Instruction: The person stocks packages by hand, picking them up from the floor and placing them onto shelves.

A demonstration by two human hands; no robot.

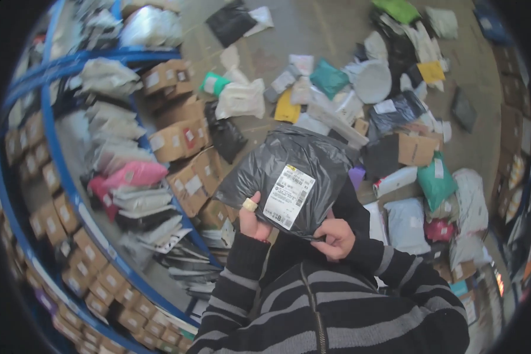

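Both hands' fingers pinch grey parcel (pixel 295 177) | left hand (pixel 252 221) | right hand (pixel 334 237)

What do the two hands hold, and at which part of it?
Both hold one grey plastic parcel bag by its lower edge: the left hand at the lower left corner beside the white label, the right hand at the bottom right.
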